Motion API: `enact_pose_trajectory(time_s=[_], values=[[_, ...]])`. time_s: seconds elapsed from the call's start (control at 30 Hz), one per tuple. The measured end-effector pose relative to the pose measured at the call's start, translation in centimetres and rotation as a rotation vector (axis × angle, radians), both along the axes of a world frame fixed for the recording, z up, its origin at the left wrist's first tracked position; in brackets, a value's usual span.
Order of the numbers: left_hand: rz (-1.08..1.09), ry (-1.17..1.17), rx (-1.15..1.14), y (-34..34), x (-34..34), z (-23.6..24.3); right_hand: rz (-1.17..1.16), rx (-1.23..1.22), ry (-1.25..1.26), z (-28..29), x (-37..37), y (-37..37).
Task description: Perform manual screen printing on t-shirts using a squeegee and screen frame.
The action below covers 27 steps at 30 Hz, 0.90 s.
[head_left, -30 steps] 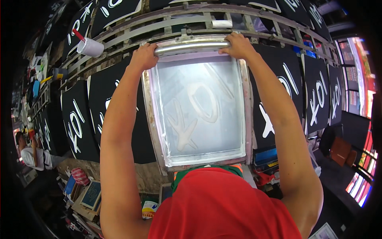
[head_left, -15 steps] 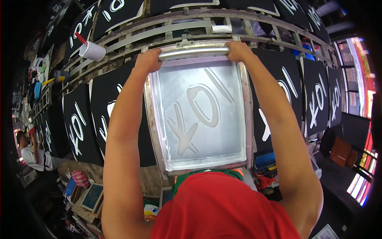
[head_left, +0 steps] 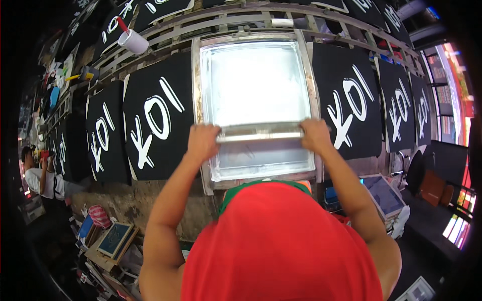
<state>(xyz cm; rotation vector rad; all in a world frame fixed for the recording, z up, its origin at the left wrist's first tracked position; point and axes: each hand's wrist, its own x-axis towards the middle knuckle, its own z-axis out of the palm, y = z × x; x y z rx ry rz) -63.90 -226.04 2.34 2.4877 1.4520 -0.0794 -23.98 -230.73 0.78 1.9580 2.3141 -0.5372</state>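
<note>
My left hand (head_left: 203, 142) and my right hand (head_left: 316, 135) are closed on the two ends of a long squeegee (head_left: 260, 132). It lies crosswise over a printing screen (head_left: 256, 75), in the nearer half of its mesh. The screen has a worn rim (head_left: 197, 93). Beyond the squeegee the mesh glares bright white; on the near side it looks grey, with part of a motif faintly visible. Black sheets with white brush-style prints flank the screen, one at the left (head_left: 155, 118) and one at the right (head_left: 349, 103).
Slatted rails (head_left: 221, 24) cross behind the screen, with more printed sheets beyond. A white pot (head_left: 134, 42) with a red handle stands on them at the left. Framed screens lie at the lower left (head_left: 115, 238) and lower right (head_left: 384, 195). Another person (head_left: 40, 183) is at far left.
Both my hands have drawn the squeegee from the screen's far edge toward me. The mesh beyond it has turned from grey with a visible motif to glaring white. My view has shifted slightly.
</note>
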Motion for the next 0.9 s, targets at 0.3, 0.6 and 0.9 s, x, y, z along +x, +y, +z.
enact_pose_trajectory(time_s=[0.3,0.6,0.9], values=[[0.057,-0.156,-0.052,-15.0,-2.3,1.4,-0.176,0.528,0.115,2.2,-2.2,-16.1],[0.633,-0.449,-0.293,-7.9,-4.2,-4.4,-1.415,-0.167,0.963,-9.0,4.2,-13.0],[0.77,-0.511,-0.202,-11.5,7.3,-3.6,-1.223,-0.002,0.587,-10.4,12.4,-16.6]])
